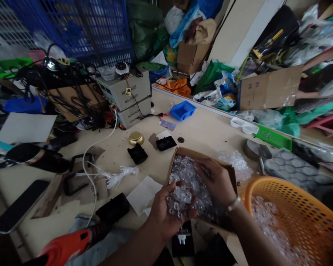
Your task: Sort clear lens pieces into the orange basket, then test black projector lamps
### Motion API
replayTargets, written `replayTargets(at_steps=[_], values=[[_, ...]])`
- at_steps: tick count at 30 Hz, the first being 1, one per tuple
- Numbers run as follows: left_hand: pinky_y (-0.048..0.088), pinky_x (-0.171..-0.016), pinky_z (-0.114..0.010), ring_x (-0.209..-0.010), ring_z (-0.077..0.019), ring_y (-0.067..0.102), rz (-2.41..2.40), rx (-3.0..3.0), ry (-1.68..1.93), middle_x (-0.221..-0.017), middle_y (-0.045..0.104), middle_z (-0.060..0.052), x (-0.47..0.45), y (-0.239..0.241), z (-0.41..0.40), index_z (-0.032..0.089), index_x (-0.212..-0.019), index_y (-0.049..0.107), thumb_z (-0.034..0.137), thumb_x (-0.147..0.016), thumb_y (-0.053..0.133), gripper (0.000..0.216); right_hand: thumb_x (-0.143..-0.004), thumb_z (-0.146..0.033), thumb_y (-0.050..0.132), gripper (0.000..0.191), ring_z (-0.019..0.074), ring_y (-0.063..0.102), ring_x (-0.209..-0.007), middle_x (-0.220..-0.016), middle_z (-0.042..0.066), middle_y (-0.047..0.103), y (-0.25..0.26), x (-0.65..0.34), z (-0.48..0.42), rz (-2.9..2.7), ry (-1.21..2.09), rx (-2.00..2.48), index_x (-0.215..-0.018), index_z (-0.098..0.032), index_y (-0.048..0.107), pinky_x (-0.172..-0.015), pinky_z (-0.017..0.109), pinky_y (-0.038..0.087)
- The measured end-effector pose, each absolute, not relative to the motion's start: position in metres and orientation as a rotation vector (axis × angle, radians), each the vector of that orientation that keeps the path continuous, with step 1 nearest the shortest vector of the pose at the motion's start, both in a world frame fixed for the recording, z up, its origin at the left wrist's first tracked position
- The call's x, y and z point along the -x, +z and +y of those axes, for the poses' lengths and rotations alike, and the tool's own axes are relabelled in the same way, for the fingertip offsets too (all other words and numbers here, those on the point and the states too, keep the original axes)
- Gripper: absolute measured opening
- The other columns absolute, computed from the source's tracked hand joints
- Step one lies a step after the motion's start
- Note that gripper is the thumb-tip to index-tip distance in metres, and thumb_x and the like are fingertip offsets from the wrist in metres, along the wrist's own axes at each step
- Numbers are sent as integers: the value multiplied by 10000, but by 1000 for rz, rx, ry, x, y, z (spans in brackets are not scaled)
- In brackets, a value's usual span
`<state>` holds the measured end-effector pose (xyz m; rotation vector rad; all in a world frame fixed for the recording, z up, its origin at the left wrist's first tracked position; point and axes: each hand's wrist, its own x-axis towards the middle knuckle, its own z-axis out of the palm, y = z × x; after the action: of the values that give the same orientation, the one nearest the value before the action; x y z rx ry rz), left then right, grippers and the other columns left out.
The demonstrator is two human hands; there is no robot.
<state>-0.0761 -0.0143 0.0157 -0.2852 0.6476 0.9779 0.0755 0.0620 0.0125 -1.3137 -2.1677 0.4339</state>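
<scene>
My left hand [169,208], palm up with fingers curled, cups a heap of small clear plastic pieces [180,197] over the near side of a cardboard box [174,157]. More clear pieces [184,166] fill the box. My right hand [217,181] reaches over the box's right side; its fingers lie stretched out on the pieces, their tips partly hidden. Right of the box, an orange perforated basket [302,195] holds more such clear pieces. Beneath my left hand lies a black part [183,247] with metal prongs.
A red-and-black power tool [69,242] lies at the lower left, near a phone [19,205]. White cable ties [122,175], black plastic covers [138,153] and a blue bin [183,110] are on the table. Grey power units [127,88] stand behind. Another person's arm [325,55] shows at right.
</scene>
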Motion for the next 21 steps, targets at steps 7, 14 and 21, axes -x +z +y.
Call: replayTargets(at_steps=[7, 14, 21], values=[[478, -530, -333, -688, -239, 636, 666, 265, 964, -779, 658, -91, 85, 10, -21, 168, -841, 554, 304, -776, 493, 162, -795, -117, 464, 214, 264, 570, -858, -875, 142, 607, -38, -52, 122, -2776, 20, 1466, -826, -145, 674, -737, 361, 423], [494, -549, -368, -679, -242, 630, 677, 272, 967, -751, 649, -90, 85, 12, -19, 157, -795, 547, 282, -770, 488, 142, -824, -157, 475, 220, 213, 567, -851, -888, 111, 594, -37, -69, 118, -2788, 27, 1420, -943, -185, 657, -793, 320, 407], [487, -570, -378, -708, -258, 630, 682, 199, 962, -756, 646, -83, 79, 21, -22, 160, -757, 554, 274, -748, 510, 122, -867, -230, 393, 250, 157, 594, -799, -914, 77, 609, -2, -97, 94, -2287, 191, 1460, -986, -170, 604, -739, 259, 453]])
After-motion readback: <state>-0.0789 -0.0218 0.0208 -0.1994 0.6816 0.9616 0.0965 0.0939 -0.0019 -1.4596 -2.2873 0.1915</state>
